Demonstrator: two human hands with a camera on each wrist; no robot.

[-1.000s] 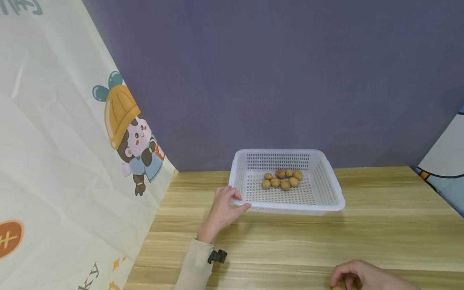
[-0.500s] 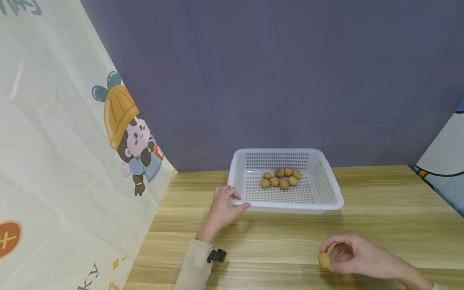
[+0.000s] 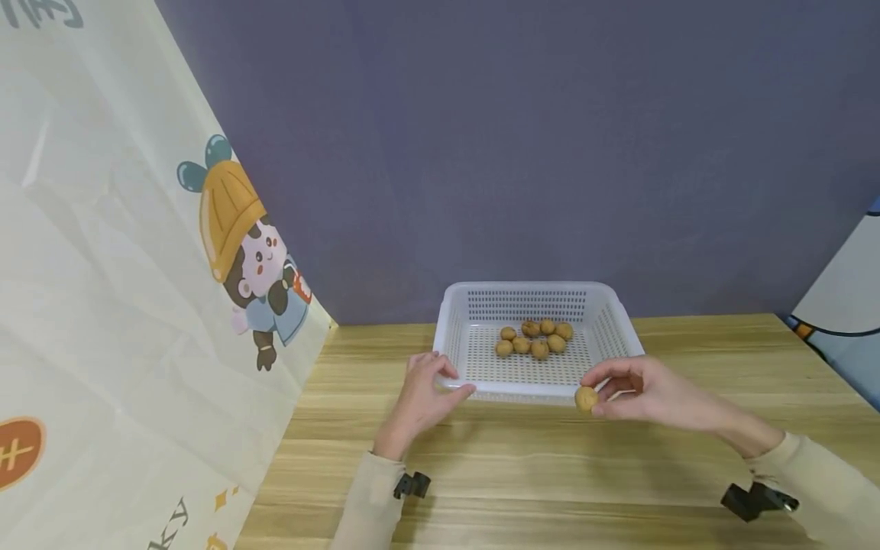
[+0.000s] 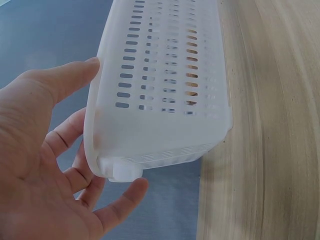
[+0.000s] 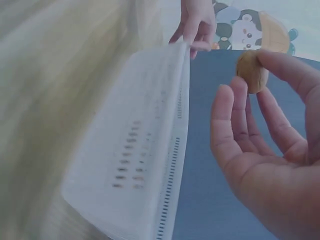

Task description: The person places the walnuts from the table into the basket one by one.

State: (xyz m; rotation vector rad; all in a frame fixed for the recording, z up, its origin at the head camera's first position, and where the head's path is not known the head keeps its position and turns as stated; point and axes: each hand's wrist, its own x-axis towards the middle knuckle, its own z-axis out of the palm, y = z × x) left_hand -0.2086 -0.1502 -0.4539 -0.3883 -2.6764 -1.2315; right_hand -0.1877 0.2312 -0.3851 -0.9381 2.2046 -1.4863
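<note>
A white perforated plastic basket (image 3: 529, 389) stands on the wooden table, with several walnuts (image 3: 539, 350) grouped on its floor. My left hand (image 3: 422, 393) grips the rim at the near left corner; in the left wrist view its thumb (image 4: 75, 80) lies against the rim's outer side and the fingers reach around behind. Between thumb and fingertips my right hand (image 3: 646, 393) pinches a single walnut (image 5: 251, 72). That walnut is at the basket's near right corner, overlapping the front rim in the head view.
The wood-grain table (image 3: 522, 473) extends in front of the basket. Behind it rises a dark blue-grey panel (image 3: 522, 153). A pale sheet with cartoon prints (image 3: 103, 267) borders the left side, and another printed sheet (image 3: 846, 283) is at the far right.
My right hand has come up from the table's front edge with the walnut, moving forward and slightly left to the basket's near right corner. The left hand has stayed on the rim.
</note>
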